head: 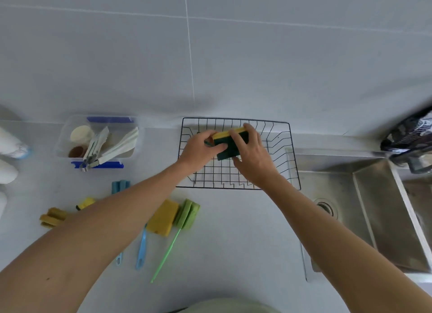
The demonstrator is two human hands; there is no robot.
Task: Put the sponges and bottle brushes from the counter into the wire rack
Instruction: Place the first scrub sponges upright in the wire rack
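The sponge (230,144), green and yellow, is being held over the wire rack (293,153) by both hands: left hand (202,149) and right hand (253,156) are gripping it together. I think it needs lowering and letting go next. More sponges and 3 brushes are waiting near the worktop's front edge, like the yellow sponge (163,217) and green brush (184,217). Nothing is blocking the rack.

A clear plastic tub (63,135) of utensils sits at the left of the frame; a steel sink (364,210) fills the right, a dark bag (411,137) above it.

One wire rack (280,149), two hands (201,149), one sink (385,207).
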